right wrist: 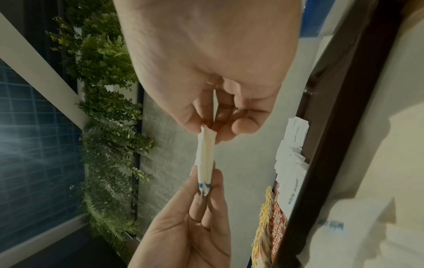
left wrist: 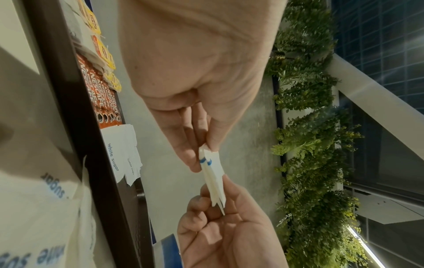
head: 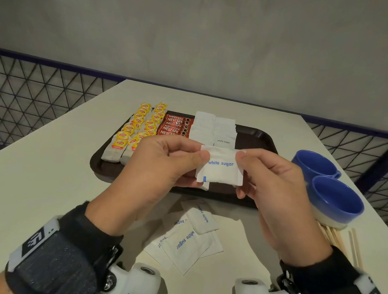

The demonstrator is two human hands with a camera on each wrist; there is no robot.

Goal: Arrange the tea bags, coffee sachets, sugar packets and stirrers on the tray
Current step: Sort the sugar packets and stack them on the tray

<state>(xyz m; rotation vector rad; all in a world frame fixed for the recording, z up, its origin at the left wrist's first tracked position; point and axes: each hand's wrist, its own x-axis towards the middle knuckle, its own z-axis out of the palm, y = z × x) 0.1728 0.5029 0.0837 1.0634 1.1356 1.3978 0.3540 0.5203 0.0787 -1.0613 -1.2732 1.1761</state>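
Note:
Both hands hold a small stack of white sugar packets (head: 221,171) above the near edge of the dark brown tray (head: 258,137). My left hand (head: 176,161) pinches the stack's left edge, my right hand (head: 253,171) its right edge. Edge-on, the stack (left wrist: 212,179) shows as two or three packets (right wrist: 205,159). On the tray lie two rows of yellow-tagged tea bags (head: 134,131), red coffee sachets (head: 175,126) and rows of sugar packets (head: 215,130). More sugar packets (head: 189,236) lie loose on the table near me. Wooden stirrers (head: 342,242) lie at the right.
Two blue cups (head: 330,186) stand right of the tray, close to my right hand. The white table (head: 37,170) has a wire mesh fence (head: 31,94) behind its far and right edges. The tray's right part (head: 253,139) is bare.

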